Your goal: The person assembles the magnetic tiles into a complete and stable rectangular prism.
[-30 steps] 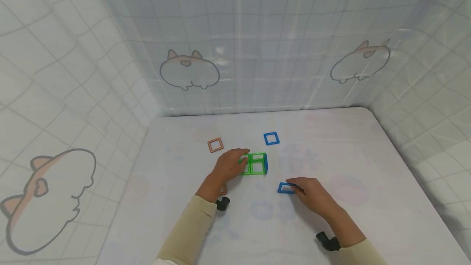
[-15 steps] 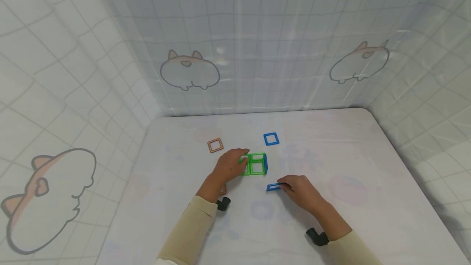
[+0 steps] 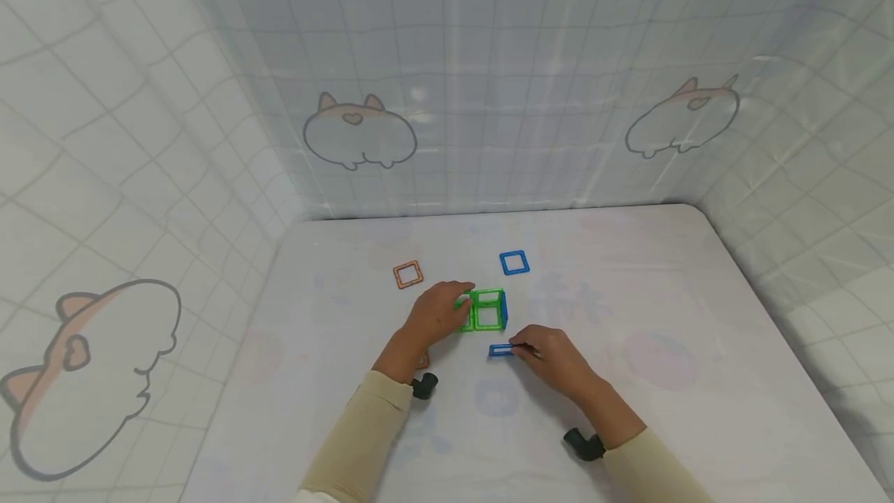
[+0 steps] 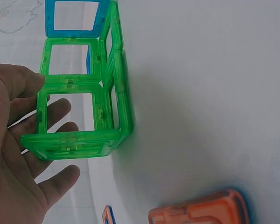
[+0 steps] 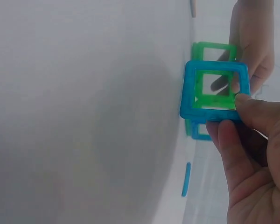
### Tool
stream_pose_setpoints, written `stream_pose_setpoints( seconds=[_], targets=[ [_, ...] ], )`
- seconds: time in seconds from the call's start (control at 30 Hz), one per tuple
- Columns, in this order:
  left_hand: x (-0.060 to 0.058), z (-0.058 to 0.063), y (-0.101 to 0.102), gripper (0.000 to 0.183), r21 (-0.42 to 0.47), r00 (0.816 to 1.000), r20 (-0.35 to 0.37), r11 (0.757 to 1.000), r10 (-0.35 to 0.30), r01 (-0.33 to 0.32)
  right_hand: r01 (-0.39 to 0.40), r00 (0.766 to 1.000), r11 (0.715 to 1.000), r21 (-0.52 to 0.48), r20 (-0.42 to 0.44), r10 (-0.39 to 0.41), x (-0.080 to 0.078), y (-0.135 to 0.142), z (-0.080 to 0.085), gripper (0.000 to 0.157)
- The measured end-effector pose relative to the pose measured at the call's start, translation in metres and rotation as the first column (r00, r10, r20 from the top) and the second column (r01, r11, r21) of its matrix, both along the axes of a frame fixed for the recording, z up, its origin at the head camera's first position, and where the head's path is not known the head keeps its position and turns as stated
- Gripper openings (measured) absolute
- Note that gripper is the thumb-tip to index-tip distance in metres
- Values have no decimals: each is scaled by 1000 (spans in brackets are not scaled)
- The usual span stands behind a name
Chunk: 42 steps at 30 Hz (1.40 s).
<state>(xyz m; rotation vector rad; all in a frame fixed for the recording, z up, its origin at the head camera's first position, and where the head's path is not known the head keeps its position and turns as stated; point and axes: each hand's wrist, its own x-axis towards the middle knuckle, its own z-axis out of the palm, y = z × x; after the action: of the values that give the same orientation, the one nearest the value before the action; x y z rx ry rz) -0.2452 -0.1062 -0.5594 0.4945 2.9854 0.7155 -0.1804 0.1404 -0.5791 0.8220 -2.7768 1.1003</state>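
Note:
Green square magnetic tiles (image 3: 475, 317) stand joined as an open boxy frame in mid-table, with a blue tile (image 3: 504, 310) upright at its right end. My left hand (image 3: 436, 313) holds the frame's left end; in the left wrist view the thumb is on a green edge (image 4: 70, 83) and the fingers reach behind. Pinched between thumb and fingers of my right hand (image 3: 555, 355) is a loose blue square magnetic tile (image 5: 189, 88), held upright. It is in front of the frame and, in the head view, apart from it.
An orange tile (image 3: 397, 278) lies flat at the back left, and a blue tile (image 3: 518, 272) lies behind the frame. Another orange tile (image 4: 196, 210) is near my left wrist, mostly hidden in the head view. Patterned curtains (image 3: 447, 99) surround the table.
My right hand has moved left and slightly away from me, bringing the blue tile closer to the green frame and turning it more upright. The left hand has stayed in place.

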Motion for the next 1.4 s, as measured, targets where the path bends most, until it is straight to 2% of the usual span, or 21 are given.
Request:
stream_pose_setpoints(
  seconds=[0.23,0.4,0.6,0.7,0.87,1.13,1.4],
  targets=[
    [-1,0,-2,39,34,1000,2,999,-13,13,10,999,1000,10,-46,-9,-7,-17,6,16],
    [-1,1,-2,39,39,1000,15,999,-23,23,4,991,999,34,-134,0,-12,-26,10,17],
    [-2,0,-3,39,43,999,21,999,-31,30,4,949,999,42,-315,10,-14,-31,13,17],
    [-3,-1,-4,39,48,999,20,998,-37,36,13,927,999,47,-375,6,-17,-32,13,16],
    [-3,0,-5,39,64,999,17,997,-51,50,22,918,998,60,-397,4,-22,-33,11,15],
    [-4,0,-4,39,63,999,17,997,-35,34,16,895,999,33,-445,0,-31,-33,14,15],
    [-4,-2,-5,41,102,999,-4,994,-43,43,35,894,999,39,-448,-14,-36,-35,10,15]
  ],
)
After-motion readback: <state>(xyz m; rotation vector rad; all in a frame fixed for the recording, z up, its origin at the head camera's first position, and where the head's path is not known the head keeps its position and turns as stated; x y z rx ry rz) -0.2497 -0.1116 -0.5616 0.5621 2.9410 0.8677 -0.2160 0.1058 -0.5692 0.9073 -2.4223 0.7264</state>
